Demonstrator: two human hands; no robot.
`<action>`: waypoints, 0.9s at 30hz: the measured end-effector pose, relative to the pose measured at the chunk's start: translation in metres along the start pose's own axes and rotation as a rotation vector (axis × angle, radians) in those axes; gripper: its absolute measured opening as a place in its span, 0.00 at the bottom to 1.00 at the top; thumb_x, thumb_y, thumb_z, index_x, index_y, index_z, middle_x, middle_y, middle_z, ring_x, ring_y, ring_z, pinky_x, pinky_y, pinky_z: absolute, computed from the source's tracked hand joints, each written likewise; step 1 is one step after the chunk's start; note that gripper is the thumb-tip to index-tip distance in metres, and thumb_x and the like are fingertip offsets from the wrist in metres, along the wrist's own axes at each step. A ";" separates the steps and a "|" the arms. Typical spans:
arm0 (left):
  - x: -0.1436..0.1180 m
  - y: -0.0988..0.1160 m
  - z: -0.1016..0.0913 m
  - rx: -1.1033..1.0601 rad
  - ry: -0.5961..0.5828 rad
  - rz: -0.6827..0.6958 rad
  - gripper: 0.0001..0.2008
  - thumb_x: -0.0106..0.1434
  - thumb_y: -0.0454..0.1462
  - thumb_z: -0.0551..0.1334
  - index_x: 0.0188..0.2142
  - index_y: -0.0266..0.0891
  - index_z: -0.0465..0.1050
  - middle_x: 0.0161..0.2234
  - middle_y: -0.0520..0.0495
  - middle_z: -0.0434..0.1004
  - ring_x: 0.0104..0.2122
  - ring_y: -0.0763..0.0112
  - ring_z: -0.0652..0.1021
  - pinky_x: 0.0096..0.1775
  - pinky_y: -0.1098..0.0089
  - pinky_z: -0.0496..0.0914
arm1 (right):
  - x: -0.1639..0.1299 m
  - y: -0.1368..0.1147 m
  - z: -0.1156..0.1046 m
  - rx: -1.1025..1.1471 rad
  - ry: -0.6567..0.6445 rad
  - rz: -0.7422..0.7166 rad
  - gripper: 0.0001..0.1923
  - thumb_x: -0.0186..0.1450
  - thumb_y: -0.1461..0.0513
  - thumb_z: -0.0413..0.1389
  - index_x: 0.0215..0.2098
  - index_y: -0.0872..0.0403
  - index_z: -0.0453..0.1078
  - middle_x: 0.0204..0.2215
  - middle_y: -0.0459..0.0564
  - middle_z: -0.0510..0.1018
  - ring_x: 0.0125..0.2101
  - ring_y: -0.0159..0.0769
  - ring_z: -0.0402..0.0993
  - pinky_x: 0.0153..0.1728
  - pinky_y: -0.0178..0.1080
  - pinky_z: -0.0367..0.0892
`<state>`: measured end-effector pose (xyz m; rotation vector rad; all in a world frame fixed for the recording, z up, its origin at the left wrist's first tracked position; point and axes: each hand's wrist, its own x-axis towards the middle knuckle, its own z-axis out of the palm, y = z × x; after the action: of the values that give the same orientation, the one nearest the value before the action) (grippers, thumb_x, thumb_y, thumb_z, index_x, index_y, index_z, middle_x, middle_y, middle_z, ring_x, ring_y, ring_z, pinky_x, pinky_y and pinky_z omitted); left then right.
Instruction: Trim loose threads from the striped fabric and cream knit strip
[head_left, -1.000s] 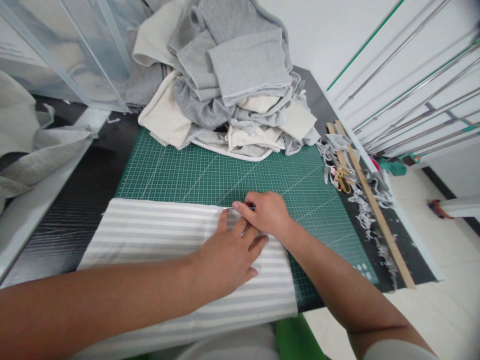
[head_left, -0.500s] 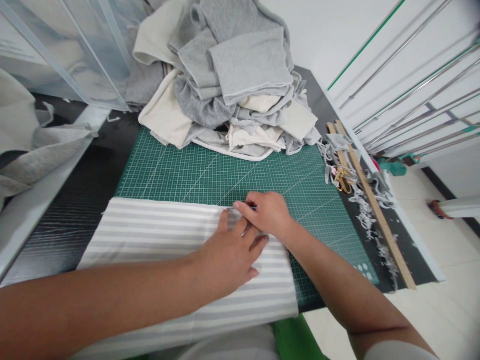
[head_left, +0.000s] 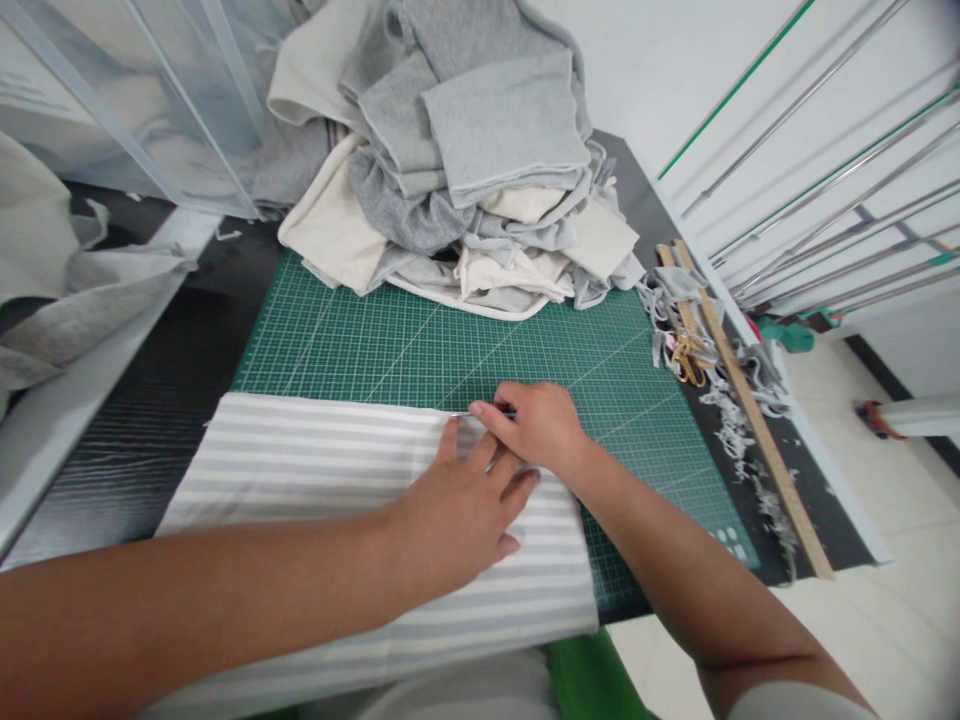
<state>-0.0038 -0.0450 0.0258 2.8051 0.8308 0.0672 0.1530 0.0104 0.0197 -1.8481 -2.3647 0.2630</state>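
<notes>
My left hand (head_left: 457, 515) lies flat, fingers spread, on the striped fabric (head_left: 315, 480) at frame centre — my right hand (head_left: 541, 425) pinches a thin tool at its upper edge, on the green cutting mat (head_left: 420, 345).

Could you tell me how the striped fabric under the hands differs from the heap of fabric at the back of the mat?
The grey-and-white striped fabric lies flat and smooth, pressed by the left hand; the heap of plain grey and cream fabric pieces is piled, folded and rumpled, untouched. Both rest partly on the green gridded cutting mat.
</notes>
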 end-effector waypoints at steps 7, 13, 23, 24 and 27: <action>0.000 0.000 0.001 -0.012 0.008 0.002 0.30 0.64 0.52 0.58 0.61 0.43 0.60 0.60 0.38 0.61 0.60 0.43 0.58 0.55 0.34 0.54 | 0.000 -0.001 -0.001 0.003 -0.007 0.002 0.26 0.65 0.42 0.47 0.25 0.51 0.72 0.19 0.44 0.75 0.22 0.31 0.68 0.25 0.35 0.49; -0.001 -0.001 0.002 -0.008 0.012 0.000 0.31 0.63 0.53 0.58 0.61 0.43 0.60 0.60 0.37 0.61 0.60 0.42 0.58 0.56 0.35 0.54 | 0.000 0.000 -0.001 0.007 -0.003 0.001 0.26 0.65 0.42 0.47 0.25 0.51 0.72 0.19 0.44 0.75 0.22 0.31 0.68 0.25 0.35 0.49; -0.008 -0.007 -0.004 0.016 -0.015 0.021 0.31 0.61 0.52 0.60 0.60 0.43 0.62 0.59 0.36 0.63 0.60 0.42 0.59 0.53 0.33 0.57 | 0.001 0.002 0.000 -0.005 -0.018 -0.001 0.26 0.65 0.42 0.47 0.25 0.50 0.73 0.20 0.44 0.76 0.23 0.32 0.69 0.25 0.35 0.49; -0.009 -0.007 -0.004 0.021 -0.014 0.019 0.31 0.61 0.52 0.61 0.59 0.42 0.62 0.59 0.35 0.63 0.60 0.41 0.59 0.52 0.33 0.57 | 0.001 0.002 0.000 -0.005 -0.021 -0.001 0.26 0.65 0.42 0.47 0.25 0.50 0.72 0.20 0.44 0.76 0.23 0.32 0.69 0.25 0.35 0.49; -0.009 -0.006 -0.002 0.028 -0.017 0.026 0.31 0.61 0.52 0.61 0.60 0.42 0.62 0.58 0.35 0.63 0.60 0.41 0.59 0.52 0.32 0.56 | 0.001 0.002 -0.001 -0.009 -0.030 0.000 0.26 0.65 0.42 0.46 0.25 0.50 0.72 0.20 0.44 0.76 0.23 0.32 0.69 0.25 0.35 0.49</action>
<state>-0.0144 -0.0444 0.0270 2.8392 0.7976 0.0359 0.1544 0.0121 0.0200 -1.8609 -2.3893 0.2825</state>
